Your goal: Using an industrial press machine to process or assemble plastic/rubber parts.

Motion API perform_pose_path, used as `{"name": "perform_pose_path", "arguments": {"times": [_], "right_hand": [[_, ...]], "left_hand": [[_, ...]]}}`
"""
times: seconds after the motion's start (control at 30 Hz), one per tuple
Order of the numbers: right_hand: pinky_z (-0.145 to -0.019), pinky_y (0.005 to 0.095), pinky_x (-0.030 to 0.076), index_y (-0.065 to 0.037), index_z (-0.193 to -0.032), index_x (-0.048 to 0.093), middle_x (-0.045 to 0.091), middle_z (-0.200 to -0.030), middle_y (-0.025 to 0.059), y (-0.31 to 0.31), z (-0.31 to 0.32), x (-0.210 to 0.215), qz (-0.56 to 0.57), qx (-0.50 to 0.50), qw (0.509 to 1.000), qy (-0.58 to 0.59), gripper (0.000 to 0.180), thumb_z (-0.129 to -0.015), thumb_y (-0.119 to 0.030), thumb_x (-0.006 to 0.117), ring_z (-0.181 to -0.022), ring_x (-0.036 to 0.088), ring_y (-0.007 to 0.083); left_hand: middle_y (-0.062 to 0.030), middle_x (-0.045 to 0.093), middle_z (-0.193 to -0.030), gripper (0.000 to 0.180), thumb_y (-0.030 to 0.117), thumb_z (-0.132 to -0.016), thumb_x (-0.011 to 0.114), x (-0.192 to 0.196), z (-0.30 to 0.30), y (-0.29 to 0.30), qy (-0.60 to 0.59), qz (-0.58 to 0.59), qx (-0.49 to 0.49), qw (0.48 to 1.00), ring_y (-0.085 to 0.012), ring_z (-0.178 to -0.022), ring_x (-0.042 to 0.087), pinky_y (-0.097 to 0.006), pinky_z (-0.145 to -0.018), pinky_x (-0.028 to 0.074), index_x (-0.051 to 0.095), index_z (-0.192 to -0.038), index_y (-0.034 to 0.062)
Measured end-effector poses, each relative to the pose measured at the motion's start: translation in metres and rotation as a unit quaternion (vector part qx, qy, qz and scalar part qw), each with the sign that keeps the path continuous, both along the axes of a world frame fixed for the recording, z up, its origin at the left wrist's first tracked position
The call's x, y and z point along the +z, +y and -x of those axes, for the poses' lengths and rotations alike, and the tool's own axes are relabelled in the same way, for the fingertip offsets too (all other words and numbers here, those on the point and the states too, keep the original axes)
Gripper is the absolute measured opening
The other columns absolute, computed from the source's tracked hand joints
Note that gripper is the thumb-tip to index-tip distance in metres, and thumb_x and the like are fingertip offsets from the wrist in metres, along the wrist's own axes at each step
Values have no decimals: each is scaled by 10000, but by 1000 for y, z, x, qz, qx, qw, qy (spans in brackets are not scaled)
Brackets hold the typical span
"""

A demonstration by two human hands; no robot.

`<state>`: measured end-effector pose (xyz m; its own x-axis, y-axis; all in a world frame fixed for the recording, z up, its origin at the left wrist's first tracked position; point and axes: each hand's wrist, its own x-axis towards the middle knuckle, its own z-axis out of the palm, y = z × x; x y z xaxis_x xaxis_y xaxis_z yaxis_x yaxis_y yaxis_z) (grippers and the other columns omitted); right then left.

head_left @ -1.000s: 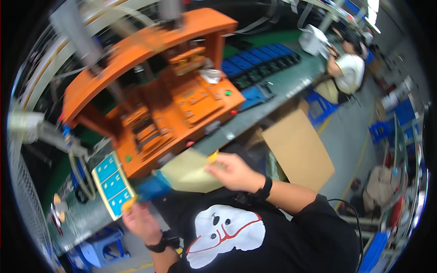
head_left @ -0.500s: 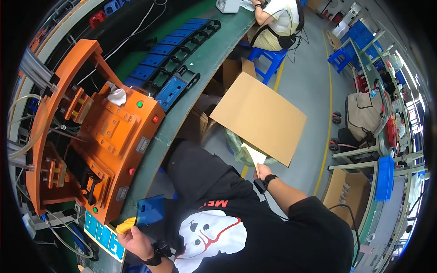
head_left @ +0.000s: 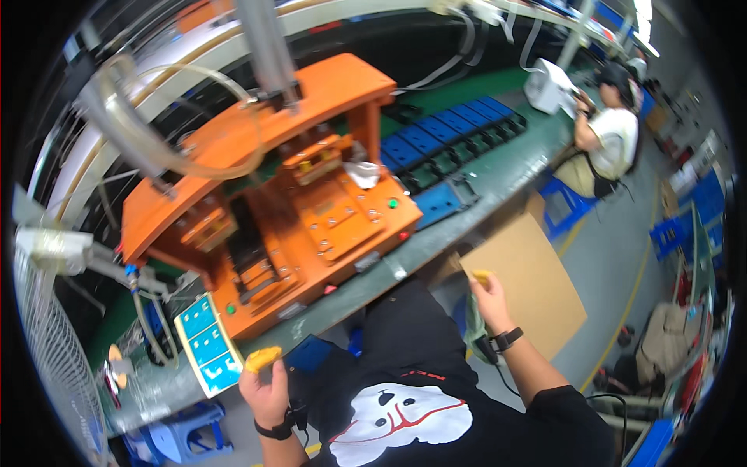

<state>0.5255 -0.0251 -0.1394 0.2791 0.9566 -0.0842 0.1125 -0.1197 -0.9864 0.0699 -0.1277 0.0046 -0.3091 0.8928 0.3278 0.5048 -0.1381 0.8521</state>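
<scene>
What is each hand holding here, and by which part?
The left hand pinches a small yellow-orange piece by its lower edge. The right hand has a similar yellow piece at its fingers; exact grip unclear.

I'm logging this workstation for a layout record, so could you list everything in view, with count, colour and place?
press fixture: one, orange, on the bench centre.
bench: one, green top, running from lower left to upper right.
blue trays: a row, count unclear, right of the fixture.
panel: one, blue squares on a pale frame, at the bench's near edge.
cardboard sheet: one, brown, right of the bench by the floor.
fan guard: one, white wire, far left.
stools: blue, several, count unclear.
co-worker: one, white shirt, seated at the far end.
left hand: holds a small yellow piece.
right hand: fingertips yellow, against the cardboard; what it holds is unclear.
</scene>
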Motion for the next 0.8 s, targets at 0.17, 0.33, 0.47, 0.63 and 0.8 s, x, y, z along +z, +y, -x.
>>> {"name": "perform_pose_path", "arguments": {"times": [0.17, 0.33, 0.47, 0.63, 0.8], "right_hand": [[-1084, 502, 433, -47, -1332, 632, 607, -1354, 195, 63, 206, 150, -369, 370, 805, -282, 536, -860, -256, 778, -1280, 539, 400], [-1024, 483, 441, -64, -1065, 694, 666, -1151, 133, 113, 292, 196, -502, 433, 662, -349, 279, -822, -186, 758, -1234, 567, 363], [-913, 448, 501, -72, -961, 707, 694, -965, 95, 134, 283, 214, -559, 420, 666, -260, 203, -765, -98, 755, -1062, 653, 326], [-661, 309, 539, 0, -1055, 744, 729, -906, 102, 117, 140, 247, -308, 400, 857, -104, 148, -929, -77, 735, -754, 698, 195], [-876, 384, 581, -8, -1215, 654, 734, -1051, 81, 117, -41, 207, -189, 165, 917, 310, 267, -1031, -194, 601, -938, 714, 198]], "left_hand": [[-160, 725, -1058, 204, 14, -848, 729, 25, 14, 14, 133, -1, -16, 991, -317, -952, 692, -359, -868, 530, 716, -1051, -3], [-161, 719, -1080, 233, 40, -828, 752, 55, 32, 11, 164, 46, -60, 984, -348, -1001, 677, -382, -894, 523, 709, -1055, 7], [-138, 716, -1122, 266, 39, -837, 735, 58, 57, 26, 120, 70, -54, 989, -308, -1045, 680, -378, -947, 511, 700, -1099, 17], [-138, 656, -1267, 250, 30, -942, 641, 58, 85, 105, 111, 31, -102, 988, -295, -1211, 619, -389, -1067, 454, 686, -1188, 28], [-164, 714, -1176, 277, 106, -979, 630, 64, 88, 171, 149, 94, -101, 979, -299, -1080, 680, -370, -965, 507, 678, -1220, -23]]}}
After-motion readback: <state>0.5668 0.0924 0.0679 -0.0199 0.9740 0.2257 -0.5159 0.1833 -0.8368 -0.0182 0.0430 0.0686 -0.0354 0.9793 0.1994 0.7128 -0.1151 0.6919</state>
